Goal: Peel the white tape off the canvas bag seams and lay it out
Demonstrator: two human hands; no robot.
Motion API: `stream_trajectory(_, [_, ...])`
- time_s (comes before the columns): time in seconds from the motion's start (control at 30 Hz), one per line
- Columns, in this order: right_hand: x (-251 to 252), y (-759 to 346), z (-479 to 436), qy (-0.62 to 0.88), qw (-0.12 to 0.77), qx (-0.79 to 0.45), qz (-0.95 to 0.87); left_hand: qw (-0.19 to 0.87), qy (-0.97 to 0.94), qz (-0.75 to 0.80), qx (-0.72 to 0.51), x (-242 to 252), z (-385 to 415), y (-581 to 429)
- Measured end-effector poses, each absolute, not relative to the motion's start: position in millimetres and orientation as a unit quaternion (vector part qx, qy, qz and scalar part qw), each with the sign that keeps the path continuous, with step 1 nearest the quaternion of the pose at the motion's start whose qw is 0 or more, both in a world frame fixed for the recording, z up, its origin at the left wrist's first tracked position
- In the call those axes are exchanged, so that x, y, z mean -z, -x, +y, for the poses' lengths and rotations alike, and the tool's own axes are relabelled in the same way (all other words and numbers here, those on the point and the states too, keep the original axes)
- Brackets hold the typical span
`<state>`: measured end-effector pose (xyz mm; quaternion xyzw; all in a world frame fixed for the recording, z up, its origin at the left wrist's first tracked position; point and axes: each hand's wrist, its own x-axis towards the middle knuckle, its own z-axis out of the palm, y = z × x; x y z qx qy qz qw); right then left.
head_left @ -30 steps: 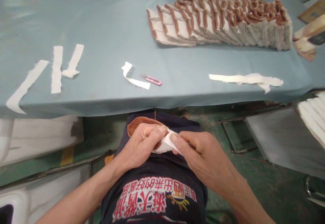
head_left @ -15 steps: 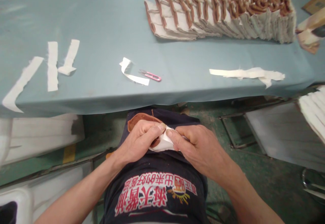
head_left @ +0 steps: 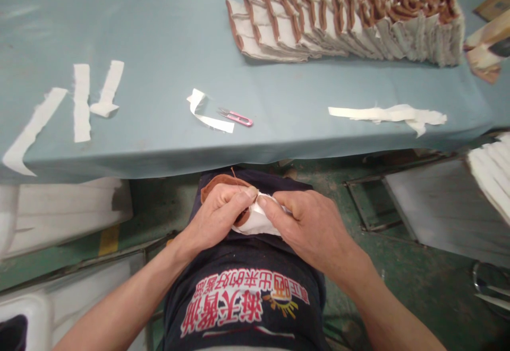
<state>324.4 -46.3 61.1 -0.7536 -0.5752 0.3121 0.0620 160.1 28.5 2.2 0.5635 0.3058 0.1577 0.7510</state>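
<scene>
Over my lap, both hands pinch a brown and white fabric piece [head_left: 255,223]. My left hand [head_left: 221,210] is closed on its brown part, with a brown edge showing past the knuckles and a loose thread above. My right hand [head_left: 306,223] is closed on the white part, its thumb almost meeting the left thumb. Whatever lies under the right fingers is hidden. Ahead on the table, pink thread snips [head_left: 237,117] lie beside a curled white fabric strip [head_left: 199,109].
A long row of folded brown-and-white fabric pieces [head_left: 342,27] stands on the blue-green tablecloth [head_left: 167,37]. White strips [head_left: 82,101] lie at left, and a strip bundle [head_left: 386,113] at right. Pale bins [head_left: 67,213] flank my legs below the table edge.
My hands have shifted slightly, and more white fabric shows between them below the right thumb. Their pinch on the piece stays closed. The things on the table have not moved.
</scene>
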Motion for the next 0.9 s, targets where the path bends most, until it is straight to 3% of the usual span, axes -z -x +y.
stream_trajectory(0.3, [-61.0,-320.8,-44.3,0.754,0.076,-0.312,-0.573,0.715,-0.609,0.297,-0.173,-14.7,29.9,-154.2])
stream_trajectory(0.47, [-52.0,-320.2,-44.5,0.754,0.125,-0.314,-0.563,0.611,-0.677,0.350,-0.212,-16.3,21.0,-156.1])
stream_trajectory(0.73, [-22.1,-325.8,-49.0,0.585,0.295,-0.627,-0.421,0.423,-0.784,0.340,-0.301,-12.4,7.4,-161.3])
stream_trajectory(0.9, [-6.0,-320.1,-57.5,0.518,0.330,-0.716,-0.331,0.470,-0.763,0.319,-0.309,-12.4,3.8,-160.1])
